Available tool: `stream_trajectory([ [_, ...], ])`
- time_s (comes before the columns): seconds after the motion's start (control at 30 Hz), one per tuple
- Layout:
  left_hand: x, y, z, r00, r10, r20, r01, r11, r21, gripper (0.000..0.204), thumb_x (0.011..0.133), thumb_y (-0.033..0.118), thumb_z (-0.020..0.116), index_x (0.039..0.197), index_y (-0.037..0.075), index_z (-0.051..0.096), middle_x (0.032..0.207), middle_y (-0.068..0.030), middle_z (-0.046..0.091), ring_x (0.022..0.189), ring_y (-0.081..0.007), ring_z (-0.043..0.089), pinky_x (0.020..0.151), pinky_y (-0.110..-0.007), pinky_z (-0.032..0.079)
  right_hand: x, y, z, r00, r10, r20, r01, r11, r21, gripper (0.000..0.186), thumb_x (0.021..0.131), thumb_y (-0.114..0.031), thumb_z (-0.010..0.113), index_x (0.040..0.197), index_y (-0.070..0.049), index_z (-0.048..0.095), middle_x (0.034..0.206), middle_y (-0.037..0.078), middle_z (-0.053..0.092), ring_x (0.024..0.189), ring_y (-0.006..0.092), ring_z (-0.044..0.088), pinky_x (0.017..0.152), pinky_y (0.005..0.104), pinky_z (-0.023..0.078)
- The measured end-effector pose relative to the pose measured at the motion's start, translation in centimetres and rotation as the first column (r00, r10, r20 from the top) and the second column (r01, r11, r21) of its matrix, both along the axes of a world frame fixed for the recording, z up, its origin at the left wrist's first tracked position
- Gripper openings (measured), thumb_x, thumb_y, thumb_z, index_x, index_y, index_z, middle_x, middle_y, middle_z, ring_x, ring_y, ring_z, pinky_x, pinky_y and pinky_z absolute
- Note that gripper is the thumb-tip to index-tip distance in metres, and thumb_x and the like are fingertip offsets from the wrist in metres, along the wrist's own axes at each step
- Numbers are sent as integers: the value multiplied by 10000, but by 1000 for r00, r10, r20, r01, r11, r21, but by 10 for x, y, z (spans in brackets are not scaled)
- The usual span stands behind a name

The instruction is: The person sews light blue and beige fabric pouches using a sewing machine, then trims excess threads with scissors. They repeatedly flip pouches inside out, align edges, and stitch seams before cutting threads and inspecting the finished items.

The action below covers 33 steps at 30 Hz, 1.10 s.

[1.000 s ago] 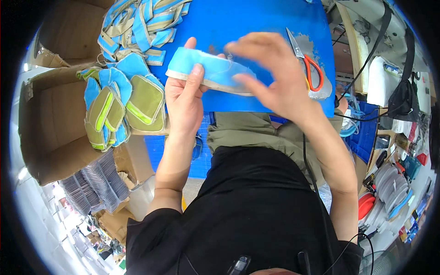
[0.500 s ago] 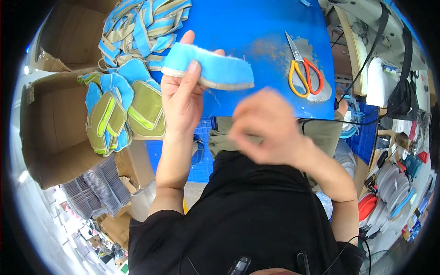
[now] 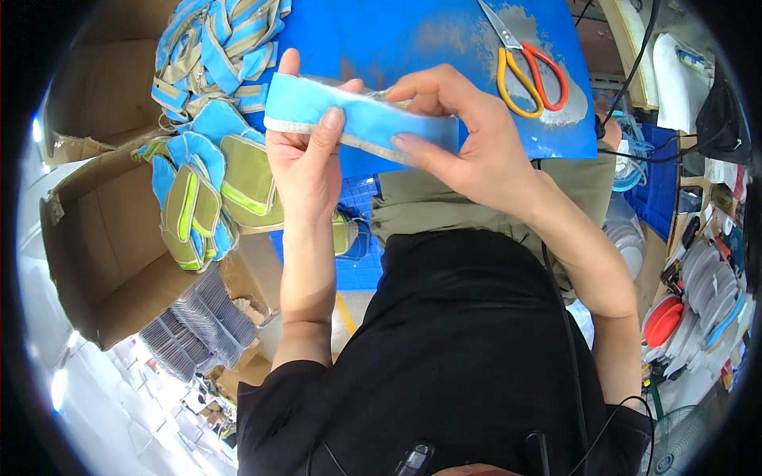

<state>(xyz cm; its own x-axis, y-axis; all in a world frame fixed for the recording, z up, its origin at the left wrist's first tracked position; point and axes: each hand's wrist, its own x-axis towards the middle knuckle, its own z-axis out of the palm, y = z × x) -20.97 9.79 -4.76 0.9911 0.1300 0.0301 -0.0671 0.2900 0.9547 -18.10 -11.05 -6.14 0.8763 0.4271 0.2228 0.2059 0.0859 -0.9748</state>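
A light-blue fabric strip (image 3: 365, 120) with a fuzzy top edge and a beige trim along its lower edge is held over the near side of the blue table. My left hand (image 3: 305, 151) grips its left part, thumb in front and fingers behind. At the right end, my right hand (image 3: 468, 143) has its thumb on the front of the strip and its fingers curled over the top and behind, so the fingertips are partly hidden. Scissors (image 3: 530, 75) with one yellow and one red handle lie on the table to the right of my right hand.
Blue-and-beige straps (image 3: 218, 55) are heaped at the table's left. Below them, olive-and-blue fabric pieces (image 3: 190, 190) hang over an open cardboard box (image 3: 95, 254). Stacked grey sheets (image 3: 198, 325) stand beneath. Cables and shelved goods (image 3: 702, 278) line the right side.
My right hand has moved up and left from over my lap and taken hold of the strip's right end. The left hand keeps its grip. The view has shifted slightly.
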Motion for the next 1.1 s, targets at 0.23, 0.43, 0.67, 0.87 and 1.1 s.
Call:
stream_trajectory([
  [0.23, -4, 0, -4, 1000, -1, -31, 0, 1000, -27, 834, 907, 22, 735, 1585, 51, 249, 1157, -102, 676, 1144, -286, 675, 979, -420, 548, -3, 2, -8, 985, -72, 157, 76, 997, -20, 234, 823, -77, 748, 1037, -39, 661, 970, 104, 685, 868, 237, 683, 772, 337, 535],
  [0.43, -6, -3, -11, 994, -66, -83, 57, 992, -111, 738, 950, 110, 694, 1562, 46, 287, 1293, -159, 636, 1169, -311, 656, 999, -452, 534, -3, -6, 2, 983, 56, -177, -68, 996, -64, 304, 810, -112, 775, 1077, -37, 649, 899, 94, 689, 854, 259, 677, 732, 337, 521],
  [0.67, 37, 40, -24, 964, 62, -260, -163, 907, -388, 523, 1091, 382, 391, 1480, 33, 421, 1542, -167, 438, 1406, -328, 442, 1154, -461, 375, -17, -34, 20, 974, 224, 24, -189, 869, -457, 406, 818, -111, 760, 1208, -81, 652, 831, 76, 637, 805, 267, 603, 937, 410, 406],
  [0.87, 52, 66, -26, 982, -47, -181, -78, 776, -625, 448, 1079, 319, 440, 1354, -16, 553, 1492, -159, 510, 1433, -340, 413, 1196, -497, 324, -26, -58, 14, 951, 205, 234, -37, 823, -567, 203, 759, -71, 781, 942, -72, 693, 938, 77, 648, 1057, 281, 588, 986, 442, 382],
  [1.1, 52, 51, -7, 995, 67, -76, -94, 884, -457, 440, 1055, 317, 496, 1311, -30, 582, 1414, -152, 571, 1424, -349, 425, 1178, -515, 345, -29, -66, 7, 932, 121, 340, 116, 792, -599, 168, 739, -39, 776, 853, -80, 661, 1208, 97, 610, 1144, 313, 558, 942, 427, 404],
])
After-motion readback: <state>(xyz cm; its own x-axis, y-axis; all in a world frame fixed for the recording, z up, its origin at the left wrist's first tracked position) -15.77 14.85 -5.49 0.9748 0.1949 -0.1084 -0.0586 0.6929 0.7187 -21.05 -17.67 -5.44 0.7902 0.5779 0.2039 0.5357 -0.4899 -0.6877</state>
